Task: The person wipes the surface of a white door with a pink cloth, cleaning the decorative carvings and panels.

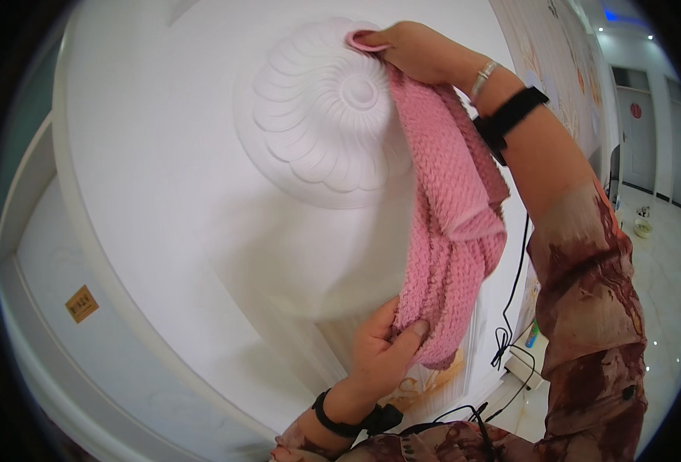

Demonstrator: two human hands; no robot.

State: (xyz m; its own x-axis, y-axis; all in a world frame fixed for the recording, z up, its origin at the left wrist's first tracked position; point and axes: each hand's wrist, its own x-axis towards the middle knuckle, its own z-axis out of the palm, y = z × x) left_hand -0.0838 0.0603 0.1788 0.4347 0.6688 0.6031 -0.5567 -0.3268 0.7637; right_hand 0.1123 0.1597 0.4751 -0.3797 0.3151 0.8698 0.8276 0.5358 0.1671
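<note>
A pink textured cloth (pixel 444 173) hangs in folds between my two hands. My right hand (pixel 415 52) is raised at the top, gripping one end of it, with a small fold of pink edge showing past the fingers. Lower down, my left hand (pixel 386 346) pinches the bottom end between thumb and fingers. Behind the cloth is a round white fluted medallion (pixel 317 138) in raised relief on a smooth white surface. The cloth overlaps the medallion's right side in view; whether it touches the relief I cannot tell.
A curved white moulding (pixel 109 260) runs down the left, with a small gold plaque (pixel 82 304) beyond it. Black cables (pixel 505 341) dangle at lower right near a white low cabinet (pixel 528 358). A bowl (pixel 642 227) stands on the glossy floor toward grey doors (pixel 638 138).
</note>
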